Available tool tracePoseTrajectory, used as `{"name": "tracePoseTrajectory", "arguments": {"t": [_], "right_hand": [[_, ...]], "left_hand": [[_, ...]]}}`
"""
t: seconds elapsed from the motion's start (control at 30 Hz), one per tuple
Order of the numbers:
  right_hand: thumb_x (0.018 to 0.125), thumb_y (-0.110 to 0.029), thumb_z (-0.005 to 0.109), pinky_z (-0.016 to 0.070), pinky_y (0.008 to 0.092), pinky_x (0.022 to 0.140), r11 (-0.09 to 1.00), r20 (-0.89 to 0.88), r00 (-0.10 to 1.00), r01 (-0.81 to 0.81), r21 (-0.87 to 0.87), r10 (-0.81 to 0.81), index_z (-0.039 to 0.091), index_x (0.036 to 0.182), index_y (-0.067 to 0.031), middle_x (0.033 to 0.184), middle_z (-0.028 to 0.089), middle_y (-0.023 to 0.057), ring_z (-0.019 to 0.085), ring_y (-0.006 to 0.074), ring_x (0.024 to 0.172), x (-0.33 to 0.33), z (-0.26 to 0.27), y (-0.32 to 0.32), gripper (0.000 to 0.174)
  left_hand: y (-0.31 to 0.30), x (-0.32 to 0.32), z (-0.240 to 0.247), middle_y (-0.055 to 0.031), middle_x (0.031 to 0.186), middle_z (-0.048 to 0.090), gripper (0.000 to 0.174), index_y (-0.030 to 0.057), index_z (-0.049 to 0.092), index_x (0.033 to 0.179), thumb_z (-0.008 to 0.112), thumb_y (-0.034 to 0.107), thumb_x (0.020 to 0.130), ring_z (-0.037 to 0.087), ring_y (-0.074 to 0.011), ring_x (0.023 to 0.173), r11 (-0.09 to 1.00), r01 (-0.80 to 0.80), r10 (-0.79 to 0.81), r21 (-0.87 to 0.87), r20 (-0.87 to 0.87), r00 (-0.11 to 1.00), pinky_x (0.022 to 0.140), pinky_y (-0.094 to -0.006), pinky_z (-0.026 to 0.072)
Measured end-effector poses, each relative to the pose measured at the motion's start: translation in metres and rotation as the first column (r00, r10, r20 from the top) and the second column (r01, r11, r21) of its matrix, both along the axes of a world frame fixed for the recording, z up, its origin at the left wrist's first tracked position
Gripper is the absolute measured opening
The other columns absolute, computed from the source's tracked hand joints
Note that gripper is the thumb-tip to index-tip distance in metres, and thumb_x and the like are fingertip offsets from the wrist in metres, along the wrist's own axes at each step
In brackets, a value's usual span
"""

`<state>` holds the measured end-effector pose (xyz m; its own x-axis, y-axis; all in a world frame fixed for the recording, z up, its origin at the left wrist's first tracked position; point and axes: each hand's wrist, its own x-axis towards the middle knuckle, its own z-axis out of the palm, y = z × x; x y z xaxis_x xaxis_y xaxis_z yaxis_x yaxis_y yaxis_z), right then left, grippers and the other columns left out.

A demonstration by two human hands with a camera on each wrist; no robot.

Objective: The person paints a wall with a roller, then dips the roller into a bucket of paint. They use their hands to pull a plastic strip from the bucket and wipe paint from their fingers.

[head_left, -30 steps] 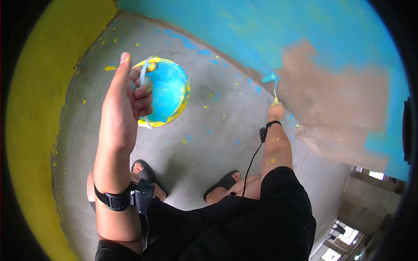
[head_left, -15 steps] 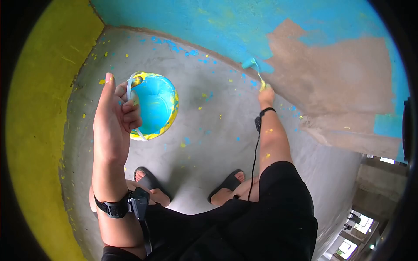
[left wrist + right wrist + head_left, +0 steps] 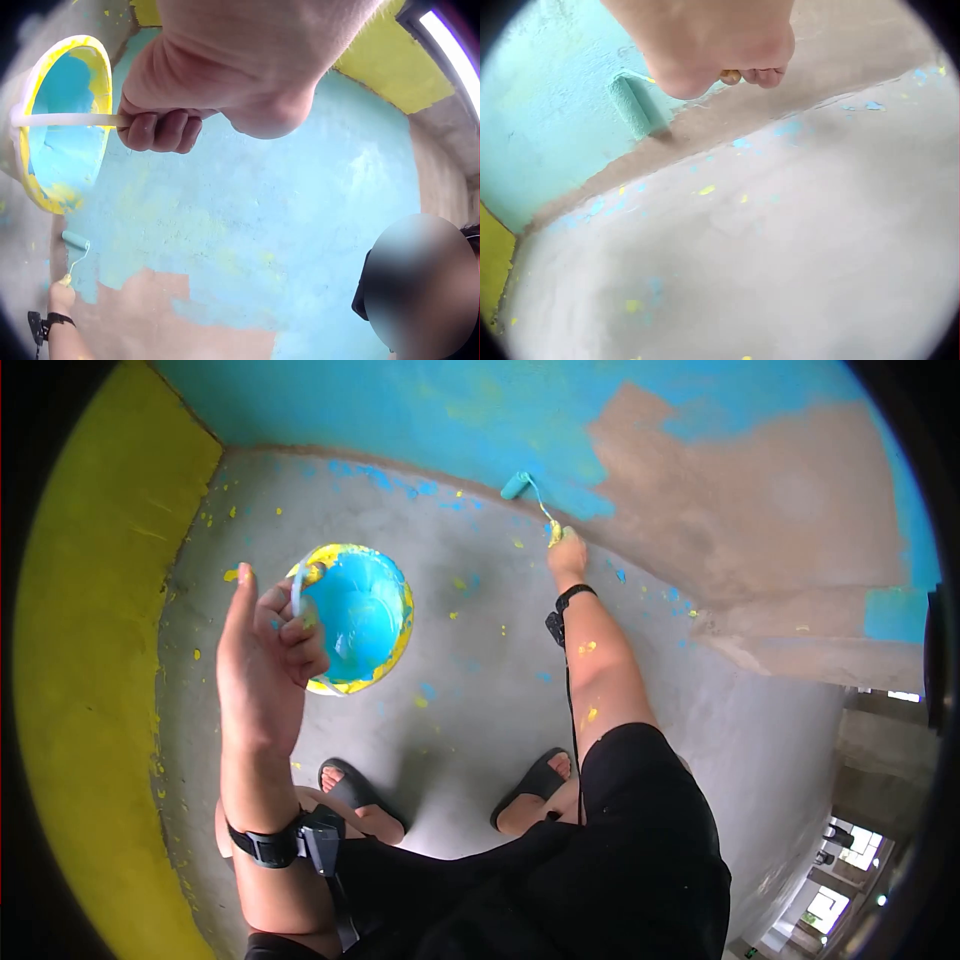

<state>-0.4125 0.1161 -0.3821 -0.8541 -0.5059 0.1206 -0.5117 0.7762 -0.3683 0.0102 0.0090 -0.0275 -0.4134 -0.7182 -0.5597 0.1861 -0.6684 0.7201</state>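
Note:
My left hand (image 3: 270, 640) grips the white handle (image 3: 79, 120) of a paint bucket (image 3: 405, 622), its fingers curled round it and the thumb sticking up. Bright blue paint (image 3: 358, 615) lies inside, and the rim is smeared yellow. At the right, my right hand (image 3: 567, 557) holds a small paint roller (image 3: 516, 485) by its yellow-stained grip. The roller's blue sleeve (image 3: 630, 105) is at the low part of the blue wall (image 3: 440, 420), just above the brown strip along the floor. In the right wrist view the hand hides most of the roller's grip.
A bare brown patch (image 3: 740, 510) spreads across the wall to the right. The yellow wall (image 3: 95, 660) rises at the left. Paint spots dot the grey floor (image 3: 470, 690). A black cable (image 3: 572, 735) hangs from the right wrist camera. Sandalled feet (image 3: 350, 785) stand below.
My right hand has moved the roller leftward along the bottom of the wall. The left hand keeps its grip on the bucket handle. The head view has shifted, so the wall corner sits lower.

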Motion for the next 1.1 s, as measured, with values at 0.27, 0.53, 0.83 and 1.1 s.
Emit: {"name": "tracePoseTrajectory", "arguments": {"t": [0.27,0.53,0.83,1.1], "right_hand": [[0.095,-0.036,0.061,0.0451,0.0579,0.074,0.968,0.125,0.966,-0.207,-0.141,0.224,0.063,0.078,-0.0008,0.082,0.064,0.0280,0.059,0.0514,0.086,0.063,0.108,-0.039,0.039],[0.097,-0.030,0.056,0.0500,0.0551,0.082,0.906,-0.156,0.894,-0.423,0.009,0.419,0.068,0.086,-0.0014,0.092,0.070,0.0238,0.064,0.0457,0.090,0.103,0.178,-0.155,0.033],[0.091,-0.023,0.061,0.0516,0.0535,0.083,0.955,-0.115,0.950,-0.282,0.094,0.292,0.070,0.091,-0.0026,0.098,0.068,0.0267,0.064,0.0468,0.095,0.052,0.175,-0.152,0.023],[0.088,-0.018,0.063,0.0491,0.0569,0.077,0.994,-0.156,0.983,-0.089,0.070,0.099,0.069,0.091,-0.0018,0.090,0.068,0.0276,0.064,0.0483,0.092,-0.013,0.124,0.041,0.018]], "left_hand": [[-0.010,0.013,0.000,0.0071,0.070,0.031,0.058,0.0042,0.051,0.114,0.042,0.060,0.101,0.027,-0.0048,0.058,1.000,0.008,-0.009,-0.014,-0.122,0.992,0.053,-0.0223,0.0243],[0.005,0.034,-0.007,0.0059,0.071,0.029,0.067,-0.0030,0.048,0.127,0.041,0.059,0.102,0.028,-0.0056,0.059,0.992,-0.002,-0.020,-0.124,-0.176,0.984,0.055,-0.0224,0.0261],[-0.011,0.034,0.001,0.0062,0.071,0.029,0.064,-0.0002,0.048,0.125,0.040,0.060,0.102,0.026,-0.0053,0.059,0.997,0.016,-0.031,-0.072,-0.215,0.976,0.055,-0.0227,0.0248],[-0.015,0.039,0.007,0.0063,0.071,0.029,0.055,0.0063,0.051,0.112,0.040,0.059,0.102,0.026,-0.0063,0.059,1.000,-0.011,0.007,-0.019,-0.212,0.977,0.055,-0.0237,0.0239]]}}
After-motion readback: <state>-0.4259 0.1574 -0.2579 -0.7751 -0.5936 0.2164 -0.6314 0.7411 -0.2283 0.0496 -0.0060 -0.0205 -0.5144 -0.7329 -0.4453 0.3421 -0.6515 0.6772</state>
